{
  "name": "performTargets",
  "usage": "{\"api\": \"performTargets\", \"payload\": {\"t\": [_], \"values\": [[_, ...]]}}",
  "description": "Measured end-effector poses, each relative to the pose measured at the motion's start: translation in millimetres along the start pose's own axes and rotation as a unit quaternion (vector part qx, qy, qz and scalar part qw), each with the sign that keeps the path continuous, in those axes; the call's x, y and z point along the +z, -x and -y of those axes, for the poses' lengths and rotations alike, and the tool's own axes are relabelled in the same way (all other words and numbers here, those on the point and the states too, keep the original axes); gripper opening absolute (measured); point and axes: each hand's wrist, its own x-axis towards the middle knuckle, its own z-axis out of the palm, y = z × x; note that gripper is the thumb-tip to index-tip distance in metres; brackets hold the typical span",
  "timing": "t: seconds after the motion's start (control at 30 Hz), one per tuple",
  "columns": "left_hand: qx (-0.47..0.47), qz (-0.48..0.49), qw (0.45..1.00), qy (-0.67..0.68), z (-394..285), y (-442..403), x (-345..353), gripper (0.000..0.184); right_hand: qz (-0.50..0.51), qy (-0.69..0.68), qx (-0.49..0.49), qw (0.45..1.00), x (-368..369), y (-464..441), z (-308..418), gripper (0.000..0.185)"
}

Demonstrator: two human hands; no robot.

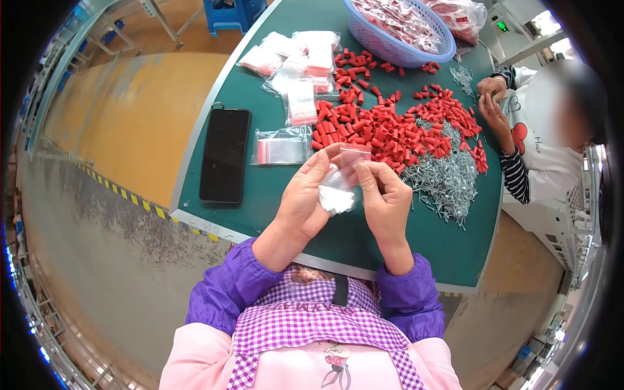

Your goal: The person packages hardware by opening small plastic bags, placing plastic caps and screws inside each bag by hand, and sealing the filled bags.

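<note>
Both hands are raised over the near part of the green table, close together. My left hand [304, 195] is curled around a small clear bag with white contents [337, 192], its fingers partly behind the plastic. A clear zip bag with a red strip [354, 155] is pinched between the thumb and fingers of my right hand [385, 195]. Just beyond the hands lie a heap of red plastic sleeves [383, 133] and a pile of grey metal screws [448, 185]. Left of them is a stack of red-striped zip bags [283, 148].
A black phone [225, 156] lies at the left edge of the green table [338, 244]. More bag stacks [301, 101] and a blue basket of filled packets [403, 55] stand farther back. At the right, a person's hands [495, 107] are at the table edge.
</note>
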Motion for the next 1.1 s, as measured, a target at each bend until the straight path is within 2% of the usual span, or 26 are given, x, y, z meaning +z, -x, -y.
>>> {"api": "performTargets", "payload": {"t": [0.07, 0.17, 0.2, 0.3, 0.33, 0.43, 0.6, 0.7, 0.83, 0.93, 1.03, 1.07, 1.1], "values": [[-0.008, 0.011, 1.000, -0.023, 3, -4, -17, 0.033, 0.012, -0.006, 0.030, 0.999, -6, 3, 4, 0.012], [-0.067, 0.024, 0.997, 0.001, -3, -1, -13, 0.035, 0.022, -0.014, 0.048, 0.999, -11, 9, 4, 0.012], [-0.093, -0.001, 0.996, 0.010, -4, 3, -3, 0.037, 0.024, -0.017, 0.048, 0.998, -12, 10, 3, 0.012], [-0.097, -0.016, 0.988, -0.120, -3, 10, 5, 0.036, 0.064, -0.006, 0.063, 0.996, -19, 16, 2, 0.011], [-0.107, -0.022, 0.985, -0.137, -2, 12, 3, 0.029, 0.069, -0.009, 0.065, 0.995, -20, 19, 1, 0.012], [-0.109, -0.058, 0.965, -0.231, 2, 18, 13, 0.022, 0.083, -0.008, 0.081, 0.993, -29, 27, -1, 0.015], [-0.174, -0.030, 0.931, -0.320, 9, 27, 10, 0.016, 0.109, -0.014, 0.115, 0.987, -46, 46, -16, 0.016], [-0.129, -0.007, 0.914, -0.386, 23, 31, 5, 0.016, 0.112, -0.030, 0.150, 0.982, -52, 59, -18, 0.017], [-0.165, -0.003, 0.910, -0.381, 27, 33, 7, 0.015, 0.120, -0.050, 0.166, 0.977, -63, 67, -23, 0.016], [-0.144, -0.005, 0.894, -0.424, 31, 34, 7, 0.013, 0.159, -0.045, 0.176, 0.970, -71, 66, -19, 0.013], [-0.085, 0.001, 0.894, -0.440, 34, 35, 3, 0.010, 0.123, -0.032, 0.142, 0.982, -81, 51, -14, 0.008], [-0.069, 0.005, 0.898, -0.435, 35, 35, 1, 0.009, 0.096, 0.114, 0.028, 0.988, -87, 41, -19, 0.013], [-0.053, 0.009, 0.901, -0.430, 37, 36, 0, 0.007, 0.085, 0.223, -0.083, 0.967, -93, 28, -24, 0.020]]}}
